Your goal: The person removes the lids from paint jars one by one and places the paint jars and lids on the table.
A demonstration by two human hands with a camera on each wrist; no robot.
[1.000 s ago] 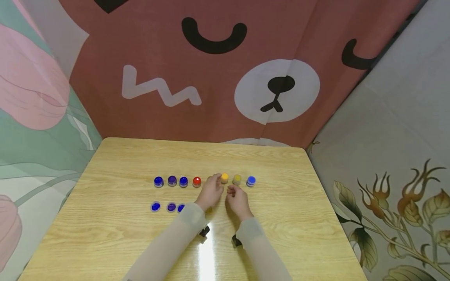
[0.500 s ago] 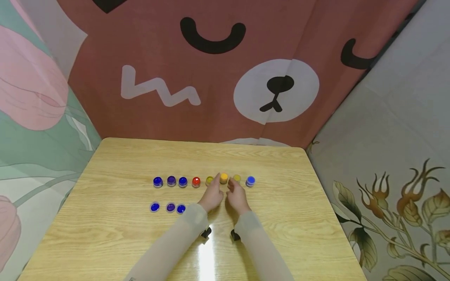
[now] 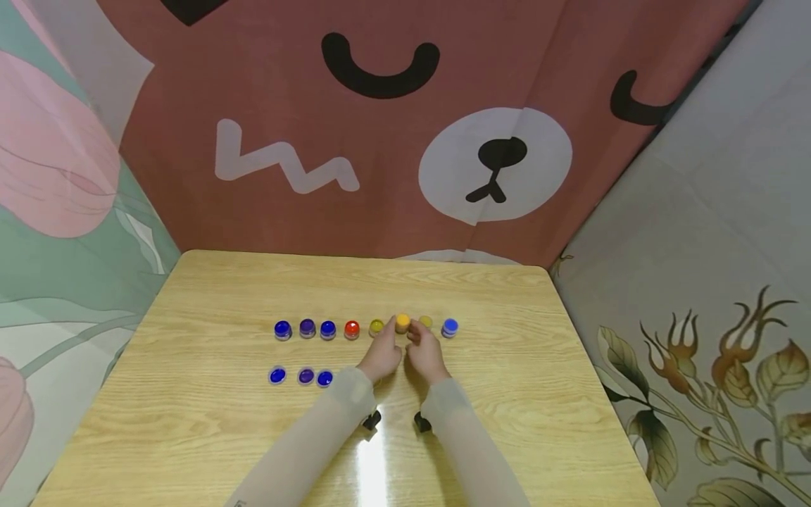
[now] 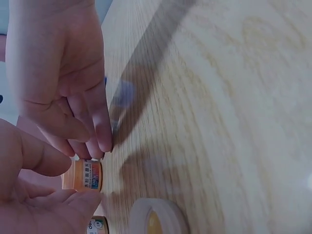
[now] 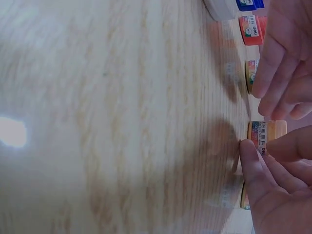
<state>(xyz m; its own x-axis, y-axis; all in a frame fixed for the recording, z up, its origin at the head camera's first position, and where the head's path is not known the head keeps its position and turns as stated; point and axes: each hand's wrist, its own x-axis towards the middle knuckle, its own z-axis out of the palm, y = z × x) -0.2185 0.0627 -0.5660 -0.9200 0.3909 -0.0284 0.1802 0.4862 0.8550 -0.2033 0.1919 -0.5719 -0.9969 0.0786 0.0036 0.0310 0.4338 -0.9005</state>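
An orange-lidded paint jar [image 3: 402, 324] stands upright in the back row, between my two hands. My left hand [image 3: 381, 355] flanks it on the left, with the thumb and fingertips right at its side. From the right, the extended fingers of my right hand [image 3: 427, 354] come up to the same jar, fingertips at its wall. Its printed label [image 5: 261, 134] faces me in the right wrist view. Beside my left fingers sits a yellow paint jar [image 3: 376, 327]; an olive-lidded jar [image 3: 426, 322], partly covered by my right hand, stands on the other side.
Farther left in the row are a red jar [image 3: 351, 329] and blue and purple jars [image 3: 307, 327]; a blue-lidded jar [image 3: 450, 327] ends it at the right. Blue and purple lids [image 3: 306, 375] lie in front. Another lid [image 4: 158, 219] shows in the left wrist view.
My left hand has drawn back slightly, uncovering the yellow jar. My right hand has moved forward to the orange-lidded jar, its fingers reaching up along the side. The jars keep their places.
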